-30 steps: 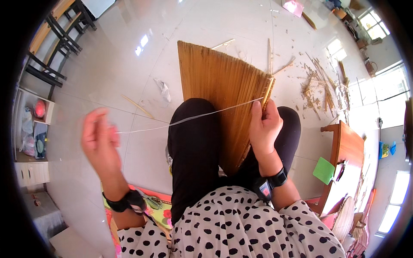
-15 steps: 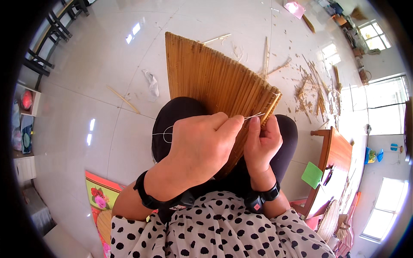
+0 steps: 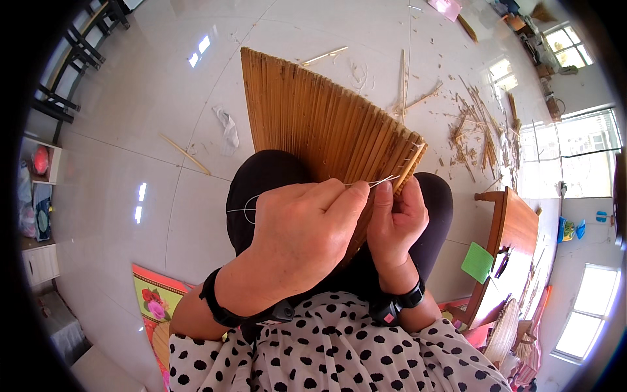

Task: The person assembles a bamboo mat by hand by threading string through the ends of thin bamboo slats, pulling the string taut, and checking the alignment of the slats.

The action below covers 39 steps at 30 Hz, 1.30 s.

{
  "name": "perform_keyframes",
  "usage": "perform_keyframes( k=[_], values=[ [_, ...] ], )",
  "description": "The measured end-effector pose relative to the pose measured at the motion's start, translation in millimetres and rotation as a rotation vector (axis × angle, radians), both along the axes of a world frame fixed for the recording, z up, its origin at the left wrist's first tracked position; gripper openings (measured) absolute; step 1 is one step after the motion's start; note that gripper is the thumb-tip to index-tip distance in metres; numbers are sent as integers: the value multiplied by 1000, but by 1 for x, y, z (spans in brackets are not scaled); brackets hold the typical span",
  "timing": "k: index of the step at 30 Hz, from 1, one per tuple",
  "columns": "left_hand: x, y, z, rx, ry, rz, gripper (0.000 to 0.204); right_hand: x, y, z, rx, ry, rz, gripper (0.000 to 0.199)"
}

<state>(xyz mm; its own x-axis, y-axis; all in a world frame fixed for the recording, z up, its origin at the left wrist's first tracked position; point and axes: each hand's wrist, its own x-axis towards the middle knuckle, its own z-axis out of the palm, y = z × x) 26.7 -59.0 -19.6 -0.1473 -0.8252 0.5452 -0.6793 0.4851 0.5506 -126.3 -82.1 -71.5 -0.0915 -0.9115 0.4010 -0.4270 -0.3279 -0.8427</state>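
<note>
A fan-shaped panel of brown stalks [image 3: 320, 117], set side by side, leans over my knees and tapers down toward my lap. My left hand [image 3: 297, 232] is closed in a pinch on a thin white thread [image 3: 384, 180], whose end sticks out past my fingertips toward the panel's right edge. More of the thread loops out behind that hand above my left knee. At the right edge, my right hand [image 3: 398, 219] pinches the panel between thumb and fingers, close to the thread's tip. Small pale stitches show along the edge stalks. Whether a needle is on the thread I cannot tell.
Loose stalks and scraps [image 3: 480, 130] litter the tiled floor at the right. A white crumpled strip [image 3: 227, 129] and a single stalk [image 3: 185, 154] lie at the left. A wooden table [image 3: 513, 228] stands right, a floral board [image 3: 153, 297] lower left, dark benches [image 3: 81, 39] upper left.
The panel's far left corner has shifted slightly left. My left hand has lowered a little, and the thread's tip has moved slightly left. Both hands keep their grips.
</note>
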Motion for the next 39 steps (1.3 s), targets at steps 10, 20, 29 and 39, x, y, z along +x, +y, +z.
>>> perform_keyframes(
  k=[10, 20, 29, 39],
  values=[
    [7, 2, 7, -9, -71, -16, 26, 3, 7, 2, -25, 73, -27, 22],
    [43, 32, 20, 84, -90, 12, 30, 36, 25, 13, -121, 40, 177, 37],
    [74, 66, 36, 319, -175, 77, 22, 50, 28, 11, -122, -174, 458, 39],
    [75, 73, 44, 365, -270, 129, 23, 49, 22, 13, -5, -305, 581, 49]
  ],
)
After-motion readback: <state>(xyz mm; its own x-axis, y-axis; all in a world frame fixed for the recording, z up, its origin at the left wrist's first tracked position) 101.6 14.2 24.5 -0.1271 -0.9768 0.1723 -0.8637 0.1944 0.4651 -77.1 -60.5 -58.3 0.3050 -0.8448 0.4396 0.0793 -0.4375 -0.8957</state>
